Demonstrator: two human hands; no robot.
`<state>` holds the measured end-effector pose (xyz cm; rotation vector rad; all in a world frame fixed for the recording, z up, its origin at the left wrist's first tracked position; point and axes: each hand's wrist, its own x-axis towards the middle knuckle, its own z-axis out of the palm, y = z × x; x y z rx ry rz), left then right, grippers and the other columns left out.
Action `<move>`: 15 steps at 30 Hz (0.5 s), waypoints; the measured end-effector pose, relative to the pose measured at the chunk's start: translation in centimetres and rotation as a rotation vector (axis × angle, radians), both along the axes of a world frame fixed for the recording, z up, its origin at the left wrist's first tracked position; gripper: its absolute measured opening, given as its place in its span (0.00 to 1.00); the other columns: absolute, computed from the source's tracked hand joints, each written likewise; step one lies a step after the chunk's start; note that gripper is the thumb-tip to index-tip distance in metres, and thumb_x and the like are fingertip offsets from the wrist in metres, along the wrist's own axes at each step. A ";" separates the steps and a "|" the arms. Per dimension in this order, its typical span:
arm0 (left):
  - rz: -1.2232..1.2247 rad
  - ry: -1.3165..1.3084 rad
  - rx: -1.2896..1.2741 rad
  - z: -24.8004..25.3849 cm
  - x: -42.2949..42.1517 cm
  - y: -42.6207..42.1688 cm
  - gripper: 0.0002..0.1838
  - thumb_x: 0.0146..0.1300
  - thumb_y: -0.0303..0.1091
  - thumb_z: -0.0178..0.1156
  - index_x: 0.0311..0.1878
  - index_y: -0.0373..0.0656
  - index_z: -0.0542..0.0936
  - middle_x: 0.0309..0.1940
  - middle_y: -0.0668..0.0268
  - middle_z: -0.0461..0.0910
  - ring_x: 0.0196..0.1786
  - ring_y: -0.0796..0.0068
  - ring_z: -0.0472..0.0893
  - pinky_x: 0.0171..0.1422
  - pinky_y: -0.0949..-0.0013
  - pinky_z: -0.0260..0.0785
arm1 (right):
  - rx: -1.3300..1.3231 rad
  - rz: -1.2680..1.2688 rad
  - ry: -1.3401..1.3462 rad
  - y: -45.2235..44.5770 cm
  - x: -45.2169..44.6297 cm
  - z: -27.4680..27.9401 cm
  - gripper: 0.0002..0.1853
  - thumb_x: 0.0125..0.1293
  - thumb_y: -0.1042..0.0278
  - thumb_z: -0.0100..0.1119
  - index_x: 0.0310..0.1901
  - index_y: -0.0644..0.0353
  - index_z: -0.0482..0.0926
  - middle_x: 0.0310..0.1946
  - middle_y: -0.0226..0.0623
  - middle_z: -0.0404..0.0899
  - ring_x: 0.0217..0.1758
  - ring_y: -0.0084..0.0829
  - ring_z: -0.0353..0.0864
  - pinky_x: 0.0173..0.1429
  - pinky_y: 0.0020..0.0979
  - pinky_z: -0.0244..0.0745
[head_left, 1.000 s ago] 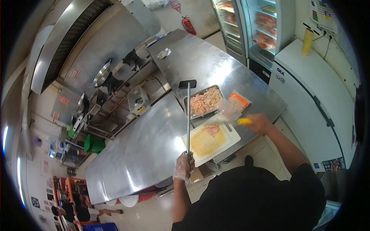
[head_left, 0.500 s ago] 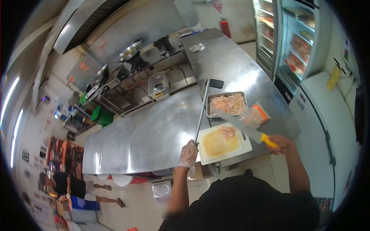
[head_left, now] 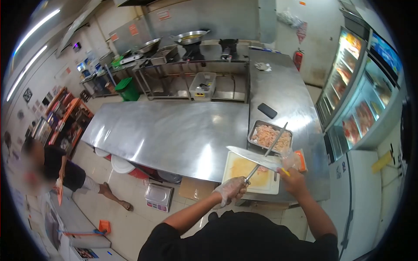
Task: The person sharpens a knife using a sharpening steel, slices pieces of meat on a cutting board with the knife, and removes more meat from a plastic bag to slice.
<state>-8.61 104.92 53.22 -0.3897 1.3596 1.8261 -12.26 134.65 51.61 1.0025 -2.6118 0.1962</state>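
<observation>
My left hand (head_left: 230,190), in a clear plastic glove, is closed round the handle of a honing steel (head_left: 276,139). The rod slants up and to the right. In my bare right hand (head_left: 295,182) is a broad-bladed knife (head_left: 248,155) with a yellow handle; its blade points left and crosses the rod, though I cannot tell if they touch. Beneath them lies a white cutting board (head_left: 228,176), with the meat on it mostly hidden. Just beyond is a metal tray (head_left: 249,135) of cut raw meat. A plastic bag with an orange label (head_left: 300,160) sits beside it.
A black phone (head_left: 267,110) lies on the steel table (head_left: 174,135) behind the tray. Woks (head_left: 190,37) stand on the stove at the back. Glass-door fridges (head_left: 359,113) line the right. Another person (head_left: 65,169) is at the left, near a floor scale (head_left: 158,196).
The knife has swung left from the right side and now crosses the honing steel. The steel leans further right. My head view has turned, and the other person's pose differs.
</observation>
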 end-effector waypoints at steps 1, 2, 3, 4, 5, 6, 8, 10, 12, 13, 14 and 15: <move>-0.006 0.120 -0.044 0.1 0.5 0.0 0.11 0.70 0.44 0.42 0.36 0.50 0.69 0.20 0.79 0.62 0.18 0.85 0.58 0.19 0.77 0.50 | -0.110 -0.002 0.172 1.9 -2.1 -2.4 0.24 0.64 0.71 0.55 0.63 0.51 0.70 0.27 0.38 0.71 0.26 0.37 0.74 0.28 0.37 0.72; -0.016 0.236 -0.093 -0.2 1.0 0.3 0.12 0.71 0.44 0.41 0.36 0.50 0.69 0.20 0.79 0.62 0.18 0.85 0.58 0.20 0.76 0.50 | -0.226 -0.008 0.338 3.1 -3.7 -4.2 0.21 0.66 0.69 0.55 0.61 0.55 0.71 0.27 0.36 0.70 0.24 0.35 0.74 0.27 0.35 0.72; -0.016 0.377 -0.051 -4.9 0.6 0.3 0.13 0.72 0.43 0.40 0.38 0.47 0.70 0.19 0.74 0.64 0.19 0.80 0.63 0.21 0.73 0.57 | -0.222 0.014 0.336 3.5 -4.4 -5.4 0.21 0.66 0.69 0.55 0.61 0.55 0.71 0.27 0.36 0.70 0.24 0.35 0.74 0.27 0.35 0.72; 0.007 0.378 -0.047 -5.7 0.5 -0.1 0.13 0.72 0.43 0.40 0.38 0.47 0.70 0.19 0.74 0.64 0.19 0.80 0.63 0.21 0.73 0.57 | -0.679 -0.176 0.042 3.8 -5.1 -6.2 0.17 0.69 0.66 0.53 0.58 0.57 0.72 0.26 0.33 0.70 0.23 0.31 0.73 0.24 0.31 0.70; 0.016 0.738 -0.236 -5.7 0.4 -0.2 0.12 0.72 0.41 0.40 0.39 0.45 0.70 0.19 0.69 0.66 0.19 0.74 0.66 0.22 0.69 0.60 | -1.115 -0.372 -0.278 3.2 -5.6 -5.5 0.14 0.72 0.63 0.51 0.55 0.58 0.72 0.26 0.30 0.69 0.21 0.27 0.72 0.22 0.28 0.69; 0.025 1.091 -0.438 -5.8 0.5 -0.3 0.12 0.72 0.40 0.41 0.40 0.43 0.70 0.19 0.64 0.69 0.20 0.69 0.70 0.24 0.66 0.64 | -1.102 -0.352 -0.285 3.0 -6.0 -4.7 0.14 0.72 0.63 0.51 0.55 0.58 0.72 0.26 0.30 0.69 0.21 0.27 0.72 0.22 0.28 0.69; 0.005 1.368 -0.553 -5.7 -0.8 -1.4 0.12 0.70 0.37 0.43 0.42 0.38 0.70 0.20 0.54 0.72 0.23 0.55 0.74 0.29 0.57 0.69 | -1.890 -0.143 -1.104 2.4 -6.0 -2.8 0.14 0.75 0.55 0.44 0.44 0.57 0.72 0.22 0.28 0.72 0.16 0.20 0.70 0.16 0.22 0.64; -0.056 1.457 -0.814 -6.1 -2.4 -2.2 0.12 0.68 0.36 0.44 0.41 0.35 0.69 0.21 0.49 0.74 0.26 0.47 0.76 0.32 0.50 0.69 | -1.851 -0.057 -1.448 2.8 -6.0 -4.3 0.15 0.74 0.53 0.44 0.46 0.56 0.71 0.20 0.29 0.70 0.13 0.20 0.68 0.14 0.22 0.63; -0.188 1.299 -0.913 -2.9 -4.1 -3.6 0.13 0.69 0.36 0.44 0.42 0.35 0.68 0.23 0.47 0.76 0.28 0.44 0.77 0.35 0.49 0.70 | -1.776 0.035 -1.787 2.4 -4.6 -4.5 0.15 0.74 0.51 0.45 0.48 0.55 0.70 0.17 0.29 0.69 0.10 0.21 0.65 0.13 0.22 0.62; -0.331 1.141 -0.993 -1.7 -4.7 -4.4 0.13 0.69 0.37 0.43 0.44 0.34 0.68 0.25 0.45 0.77 0.30 0.42 0.79 0.38 0.47 0.71 | -1.629 -0.004 -1.711 1.3 -2.7 -3.0 0.15 0.73 0.51 0.46 0.49 0.54 0.70 0.16 0.30 0.68 0.09 0.22 0.64 0.12 0.23 0.61; -0.318 1.137 -1.001 -1.5 -5.2 -5.3 0.13 0.69 0.37 0.43 0.44 0.34 0.68 0.25 0.45 0.77 0.30 0.42 0.79 0.38 0.47 0.71 | -1.486 -0.036 -1.628 0.9 -1.2 -1.9 0.15 0.72 0.52 0.48 0.50 0.53 0.70 0.16 0.31 0.68 0.07 0.23 0.62 0.11 0.24 0.61; -0.271 1.120 -1.048 -1.3 -5.7 -6.2 0.14 0.69 0.38 0.42 0.44 0.34 0.68 0.25 0.45 0.78 0.30 0.42 0.79 0.37 0.48 0.72 | -1.381 -0.014 -1.724 2.1 -0.7 -1.8 0.15 0.72 0.54 0.49 0.52 0.53 0.70 0.16 0.32 0.68 0.08 0.23 0.63 0.12 0.25 0.62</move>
